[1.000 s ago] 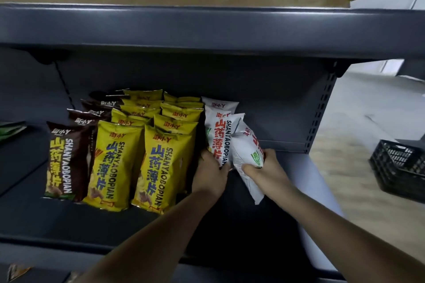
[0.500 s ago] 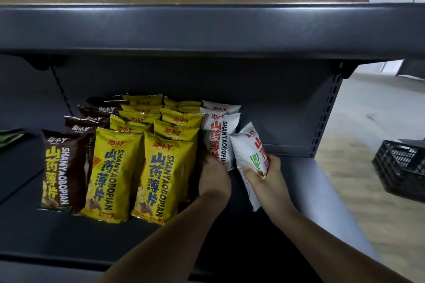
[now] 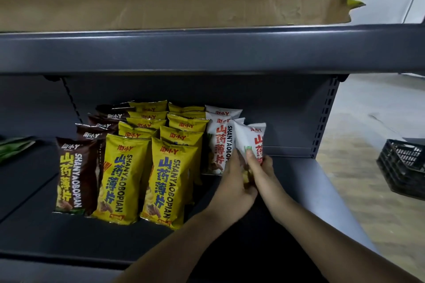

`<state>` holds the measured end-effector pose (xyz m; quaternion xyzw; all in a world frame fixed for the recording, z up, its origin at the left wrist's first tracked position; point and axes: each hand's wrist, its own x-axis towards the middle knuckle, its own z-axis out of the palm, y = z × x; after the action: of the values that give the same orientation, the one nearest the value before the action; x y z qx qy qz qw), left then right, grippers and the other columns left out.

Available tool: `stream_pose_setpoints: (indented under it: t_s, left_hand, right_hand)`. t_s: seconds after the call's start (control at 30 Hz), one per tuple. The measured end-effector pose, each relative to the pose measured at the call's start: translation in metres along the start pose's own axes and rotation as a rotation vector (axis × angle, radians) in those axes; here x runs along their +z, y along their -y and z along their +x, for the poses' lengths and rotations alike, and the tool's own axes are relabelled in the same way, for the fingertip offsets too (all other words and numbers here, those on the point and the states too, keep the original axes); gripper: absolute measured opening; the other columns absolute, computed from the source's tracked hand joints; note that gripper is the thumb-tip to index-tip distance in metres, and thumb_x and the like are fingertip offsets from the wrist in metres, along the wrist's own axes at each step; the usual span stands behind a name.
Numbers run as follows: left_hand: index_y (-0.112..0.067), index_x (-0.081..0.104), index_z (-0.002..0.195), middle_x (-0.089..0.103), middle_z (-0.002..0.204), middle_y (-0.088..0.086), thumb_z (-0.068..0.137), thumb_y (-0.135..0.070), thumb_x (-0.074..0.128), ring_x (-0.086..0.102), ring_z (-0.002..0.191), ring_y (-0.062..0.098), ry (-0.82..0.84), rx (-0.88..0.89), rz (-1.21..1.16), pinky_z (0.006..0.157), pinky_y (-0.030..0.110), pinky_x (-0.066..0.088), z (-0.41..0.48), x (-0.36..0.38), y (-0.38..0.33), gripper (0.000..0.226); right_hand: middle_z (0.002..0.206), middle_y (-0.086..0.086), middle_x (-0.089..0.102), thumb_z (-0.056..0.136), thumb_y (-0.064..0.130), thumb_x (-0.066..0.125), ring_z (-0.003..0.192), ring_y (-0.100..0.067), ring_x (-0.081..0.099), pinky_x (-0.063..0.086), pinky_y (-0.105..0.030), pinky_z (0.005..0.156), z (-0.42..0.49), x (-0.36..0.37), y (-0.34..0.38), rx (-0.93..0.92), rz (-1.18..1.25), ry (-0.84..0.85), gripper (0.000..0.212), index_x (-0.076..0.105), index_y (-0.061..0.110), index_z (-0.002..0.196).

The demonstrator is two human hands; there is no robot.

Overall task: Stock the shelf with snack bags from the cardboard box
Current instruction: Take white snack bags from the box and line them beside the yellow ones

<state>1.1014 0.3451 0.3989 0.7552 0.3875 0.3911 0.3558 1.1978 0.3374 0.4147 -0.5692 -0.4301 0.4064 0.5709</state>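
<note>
White snack bag [image 3: 250, 136] upright, slightly tilted, right of white bag row [image 3: 217, 142], dark shelf [image 3: 46, 232]

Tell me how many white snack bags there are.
3: rear white bag and front white bag stand in a row beside the yellow bags; held white bag is gripped by left hand and right hand. Others may be hidden.

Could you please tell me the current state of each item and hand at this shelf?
held white bag, upright in front of the white row, between both hands.
right hand, pinches the held white bag.
left hand, against the bag's left side; grip unclear.
white row, standing.
yellow rows, standing, two deep rows.
brown row, standing.
cardboard box, on the upper shelf.
black crate, on the floor.
</note>
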Motion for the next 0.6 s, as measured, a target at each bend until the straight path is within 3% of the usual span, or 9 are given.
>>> stream_pose_setpoints:
  t_s: [0.07, 0.13, 0.2, 0.3, 0.4, 0.53, 0.6]
  left_hand:
    - [-0.027, 0.012, 0.147, 0.034, 0.147, -0.001, 0.079, -0.02, 0.06, 0.031, 0.138, 0.01, 0.021, -0.023, 0.076, 0.113, 0.037, 0.033, 0.001, -0.006, 0.003, 0.084]
    - [-0.028, 0.008, 0.149, 0.033, 0.148, -0.001, 0.083, -0.007, 0.058, 0.035, 0.136, 0.009, -0.02, -0.056, 0.008, 0.112, 0.034, 0.034, 0.003, -0.013, 0.005, 0.086]
    - [-0.028, 0.005, 0.15, 0.035, 0.147, -0.002, 0.086, 0.002, 0.053, 0.039, 0.132, 0.006, -0.03, -0.069, -0.048, 0.109, 0.024, 0.036, 0.003, -0.022, 0.006, 0.085]
    - [-0.023, 0.009, 0.15, 0.035, 0.145, -0.003, 0.085, 0.006, 0.052, 0.037, 0.132, 0.005, -0.09, -0.071, -0.016, 0.104, 0.016, 0.035, -0.001, -0.028, 0.01, 0.083]
    - [-0.015, 0.007, 0.15, 0.032, 0.142, 0.001, 0.077, 0.008, 0.05, 0.032, 0.135, 0.011, -0.23, -0.032, 0.149, 0.112, 0.027, 0.031, -0.009, -0.024, 0.01, 0.088]
    - [-0.002, -0.011, 0.147, 0.013, 0.152, 0.012, 0.079, -0.006, 0.058, 0.013, 0.143, 0.024, -0.256, -0.066, 0.366, 0.118, 0.031, 0.015, -0.011, -0.015, 0.009, 0.097]
    - [-0.001, -0.013, 0.147, 0.018, 0.149, 0.015, 0.083, -0.016, 0.058, 0.021, 0.14, 0.028, -0.276, -0.078, 0.422, 0.114, 0.032, 0.021, -0.008, -0.011, 0.009, 0.096]
  right_hand:
    - [0.131, -0.002, 0.052, 0.089, 0.057, 0.053, 0.121, -0.017, 0.052, 0.044, -0.034, 0.103, -0.001, -0.004, -0.001, 0.049, -0.051, 0.079, 0.055, 0.039, 0.026, 0.132]
    - [0.12, 0.003, 0.058, 0.091, 0.032, 0.062, 0.107, -0.008, 0.059, 0.051, -0.022, 0.089, -0.004, -0.008, 0.0, 0.049, -0.056, 0.17, 0.043, 0.039, 0.025, 0.126]
    - [0.109, 0.011, 0.059, 0.087, 0.01, 0.067, 0.093, 0.005, 0.058, 0.05, -0.008, 0.069, -0.003, -0.011, 0.001, 0.028, -0.1, 0.236, 0.045, 0.039, 0.024, 0.12]
    - [0.112, 0.005, 0.064, 0.082, 0.0, 0.07, 0.091, 0.002, 0.061, 0.052, -0.014, 0.069, 0.004, -0.008, 0.001, -0.013, -0.178, 0.247, 0.049, 0.043, 0.021, 0.118]
    - [0.109, 0.004, 0.065, 0.078, 0.006, 0.075, 0.097, -0.005, 0.062, 0.052, -0.024, 0.081, 0.011, 0.006, 0.003, -0.094, -0.259, 0.204, 0.05, 0.048, 0.02, 0.118]
    - [0.101, 0.003, 0.067, 0.079, 0.023, 0.074, 0.085, -0.002, 0.062, 0.049, -0.016, 0.065, 0.023, 0.022, 0.0, -0.181, -0.405, 0.158, 0.037, 0.058, 0.021, 0.112]
    - [0.107, -0.002, 0.062, 0.076, 0.04, 0.069, 0.095, -0.004, 0.061, 0.053, -0.02, 0.079, 0.029, 0.026, -0.009, -0.204, -0.525, 0.136, 0.043, 0.058, 0.02, 0.113]
